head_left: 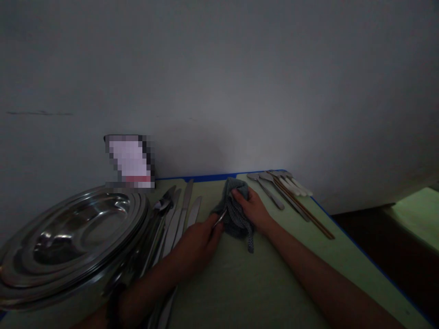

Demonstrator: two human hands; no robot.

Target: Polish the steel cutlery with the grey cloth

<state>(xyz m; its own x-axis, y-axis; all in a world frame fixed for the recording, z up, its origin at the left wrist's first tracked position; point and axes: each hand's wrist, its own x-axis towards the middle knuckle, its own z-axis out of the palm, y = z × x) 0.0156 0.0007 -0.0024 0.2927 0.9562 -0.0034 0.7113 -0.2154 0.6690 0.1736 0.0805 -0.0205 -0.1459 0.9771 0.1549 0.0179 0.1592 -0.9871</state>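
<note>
My left hand (207, 235) is closed on the handle of a shiny metal utensil (220, 219). Its other end disappears into a grey-blue cloth (235, 224), so its exact kind is hidden. My right hand (253, 208) grips the cloth, thumb on top, pressing it around the utensil's covered end. A corner of the cloth dangles over the pale green tabletop (247, 288). Just left of my left hand lie several table knives (185, 208).
Stacked steel plates (85, 228) stand at left, beside spoons or forks (164, 203). A blurred-out phone-like object (130, 157) leans on the wall (219, 82). At right lie a spoon (267, 189), brown chopsticks (308, 214) and white-handled cutlery (298, 185), near the table's blue edge.
</note>
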